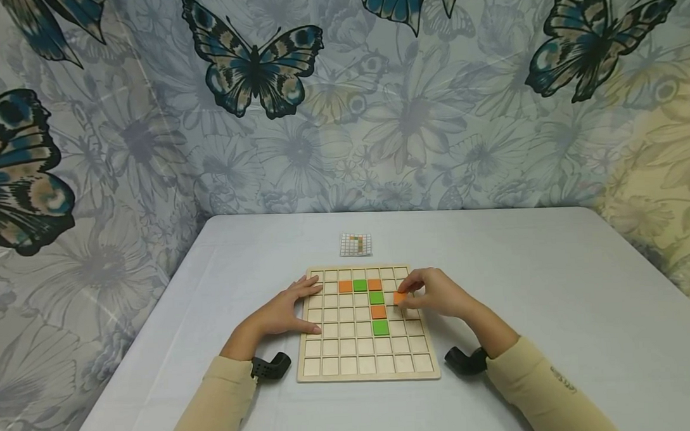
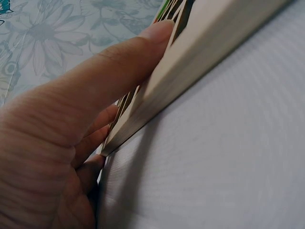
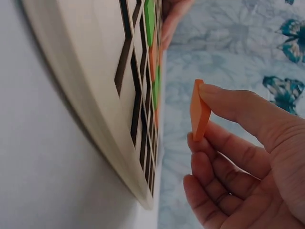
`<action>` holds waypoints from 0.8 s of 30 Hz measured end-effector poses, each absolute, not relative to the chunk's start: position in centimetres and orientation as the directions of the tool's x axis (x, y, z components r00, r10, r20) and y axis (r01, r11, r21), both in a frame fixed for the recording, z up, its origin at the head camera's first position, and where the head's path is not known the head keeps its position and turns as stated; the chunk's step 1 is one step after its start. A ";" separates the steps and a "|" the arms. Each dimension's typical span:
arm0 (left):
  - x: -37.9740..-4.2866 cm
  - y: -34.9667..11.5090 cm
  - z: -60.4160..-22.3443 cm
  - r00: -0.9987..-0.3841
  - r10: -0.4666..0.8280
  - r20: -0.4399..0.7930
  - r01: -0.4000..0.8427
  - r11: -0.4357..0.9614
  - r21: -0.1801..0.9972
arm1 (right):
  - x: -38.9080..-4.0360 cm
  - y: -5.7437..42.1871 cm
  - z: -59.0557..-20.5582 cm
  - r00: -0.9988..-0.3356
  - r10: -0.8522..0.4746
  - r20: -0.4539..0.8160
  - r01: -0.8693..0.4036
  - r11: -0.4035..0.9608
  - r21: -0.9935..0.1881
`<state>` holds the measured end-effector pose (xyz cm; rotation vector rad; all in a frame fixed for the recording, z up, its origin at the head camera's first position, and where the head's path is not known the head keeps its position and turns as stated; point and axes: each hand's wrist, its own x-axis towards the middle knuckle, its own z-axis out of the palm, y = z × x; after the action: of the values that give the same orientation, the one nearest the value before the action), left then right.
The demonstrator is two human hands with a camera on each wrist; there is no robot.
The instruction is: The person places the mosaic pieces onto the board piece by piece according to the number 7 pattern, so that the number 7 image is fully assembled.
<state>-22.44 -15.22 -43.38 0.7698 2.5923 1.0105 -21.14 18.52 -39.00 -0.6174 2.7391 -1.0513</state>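
A wooden grid board (image 1: 368, 377) lies on the table in the head view. Set in its squares are three green tiles (image 1: 380, 328) and three orange tiles (image 1: 378, 312), making a short row that turns down into a column. Between thumb and index finger, my right hand (image 1: 441, 292) pinches another orange tile (image 3: 200, 112), raised over the board's right part. At the board's left edge my left hand (image 1: 281, 313) rests with extended fingers. Its thumb (image 2: 143, 50) lies across the rim in the left wrist view, other fingers farther along that side.
A small card (image 1: 355, 245) with a printed coloured grid lies behind the board. White cloth covers the table (image 1: 494, 248). Butterfly-patterned fabric (image 1: 297, 154) hangs behind and at the sides. Each wrist carries a black camera mount (image 1: 466, 361).
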 end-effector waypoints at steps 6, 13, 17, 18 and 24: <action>-22.4 -15.3 -43.4 -0.828 0.559 -0.043 0.381 0.618 0.687 | -20.0 17.3 -39.0 -0.873 -0.487 0.012 -0.368 0.644 -0.671; -22.5 -15.3 -43.4 -0.827 0.561 -0.043 0.382 0.616 0.689 | -18.7 16.0 -38.7 -0.831 -0.557 -0.004 -0.419 0.631 -0.653; -22.5 -15.3 -43.4 -0.828 0.560 -0.042 0.380 0.614 0.692 | -18.2 15.5 -38.7 -0.816 -0.578 -0.007 -0.439 0.628 -0.643; -22.5 -15.3 -43.4 -0.827 0.560 -0.041 0.381 0.614 0.691 | -18.1 15.4 -38.7 -0.814 -0.580 -0.011 -0.437 0.626 -0.646; -22.4 -15.3 -43.4 -0.827 0.560 -0.043 0.381 0.617 0.689 | -17.6 14.9 -39.0 -0.804 -0.594 -0.023 -0.430 0.608 -0.667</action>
<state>-22.44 -15.27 -43.44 0.7690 2.5883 1.0152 -17.59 14.88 -38.97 -0.8409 2.5934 -0.9808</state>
